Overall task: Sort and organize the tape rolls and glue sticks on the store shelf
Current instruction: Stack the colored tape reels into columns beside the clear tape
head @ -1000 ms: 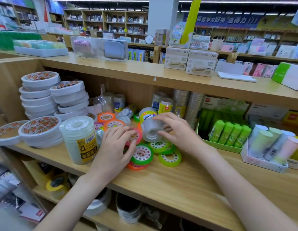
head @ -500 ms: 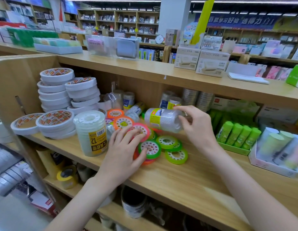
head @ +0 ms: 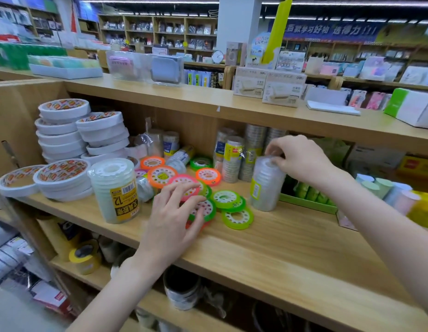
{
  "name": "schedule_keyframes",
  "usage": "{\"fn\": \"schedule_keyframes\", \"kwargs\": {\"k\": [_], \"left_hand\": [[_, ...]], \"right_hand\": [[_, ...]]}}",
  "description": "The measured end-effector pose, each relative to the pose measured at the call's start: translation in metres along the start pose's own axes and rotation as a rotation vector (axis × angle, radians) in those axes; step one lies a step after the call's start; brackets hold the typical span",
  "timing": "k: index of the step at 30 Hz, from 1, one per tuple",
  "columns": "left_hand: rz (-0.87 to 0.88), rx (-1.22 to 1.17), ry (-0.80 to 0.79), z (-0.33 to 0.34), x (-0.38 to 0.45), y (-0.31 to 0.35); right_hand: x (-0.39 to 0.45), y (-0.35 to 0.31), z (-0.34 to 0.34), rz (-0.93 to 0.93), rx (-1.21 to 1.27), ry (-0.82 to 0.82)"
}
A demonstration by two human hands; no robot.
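Spread flat over the pile of small neon tape rolls (head: 222, 200) on the wooden shelf (head: 268, 240): left hand (head: 174, 221), fingers straight, gripping nothing. Just right of that pile, upright: clear tape-roll stack (head: 265, 185), top pinched by right hand (head: 301, 159). Further right: green glue sticks (head: 311, 192), blurred. Left: yellow-labelled tape tube (head: 116, 190). Behind: white tape stacks (head: 81, 135).

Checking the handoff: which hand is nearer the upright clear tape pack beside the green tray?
Right. The right hand grips the top of the clear tape pack; the left hand rests on the colored rolls to its left.
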State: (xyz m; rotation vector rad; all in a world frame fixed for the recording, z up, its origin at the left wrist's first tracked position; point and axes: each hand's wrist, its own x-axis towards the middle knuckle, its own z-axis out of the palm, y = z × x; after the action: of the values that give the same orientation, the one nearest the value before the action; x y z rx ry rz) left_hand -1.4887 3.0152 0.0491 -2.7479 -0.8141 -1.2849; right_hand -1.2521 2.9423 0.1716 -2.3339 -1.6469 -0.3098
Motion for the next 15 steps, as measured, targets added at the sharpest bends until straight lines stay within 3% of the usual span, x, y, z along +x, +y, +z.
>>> {"fn": "schedule_keyframes", "kwargs": {"k": [4, 7, 8, 11, 15], "left_hand": [[-0.039, 0.026, -0.027, -0.003, -0.009, -0.001], [-0.048, -0.002, -0.046, -0.005, -0.014, -0.003], [-0.043, -0.012, -0.056, -0.006, -0.015, -0.004], [-0.011, -0.025, -0.091, -0.005, -0.014, -0.007], [0.050, -0.047, -0.110, -0.002, -0.012, -0.011]], "right_hand": [[0.001, -0.001, 0.002, 0.026, 0.079, 0.152], [-0.026, -0.012, 0.009, -0.227, 0.100, 0.416], [-0.036, -0.018, 0.013, -0.337, 0.138, 0.434], [-0.055, -0.032, 0.045, -0.566, 0.049, 0.274], [-0.062, -0.034, 0.082, -0.529, 0.013, 0.027]]}}
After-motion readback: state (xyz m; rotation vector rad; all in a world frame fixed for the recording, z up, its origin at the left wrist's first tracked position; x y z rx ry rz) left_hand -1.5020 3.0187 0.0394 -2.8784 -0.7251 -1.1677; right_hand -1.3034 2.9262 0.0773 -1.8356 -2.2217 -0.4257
